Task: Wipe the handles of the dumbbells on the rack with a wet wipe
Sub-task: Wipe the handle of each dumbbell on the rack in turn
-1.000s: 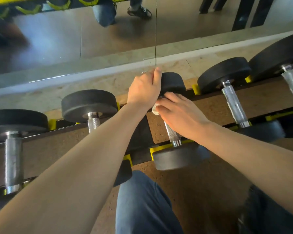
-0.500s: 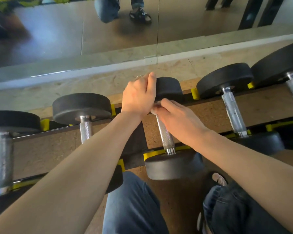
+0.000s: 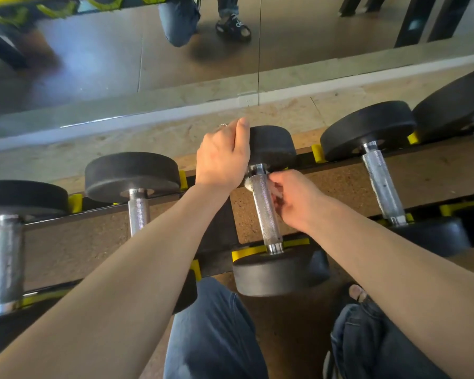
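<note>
While our right fingers (image 3: 278, 184) pinch the wet wipe (image 3: 249, 184) round the far end of the knurled handle (image 3: 263, 207), our right hand (image 3: 298, 199) sits just beside the bar; the wipe shows only as a white scrap, mostly hidden; our left hand (image 3: 222, 157) curls over the far head (image 3: 272, 144) of the middle dumbbell, steadying it on the rack (image 3: 340, 184); we judge this handle mid-wipe; next we should draw the wipe down toward the near head (image 3: 277, 272), then shift to the neighbouring handle (image 3: 381, 184).
</note>
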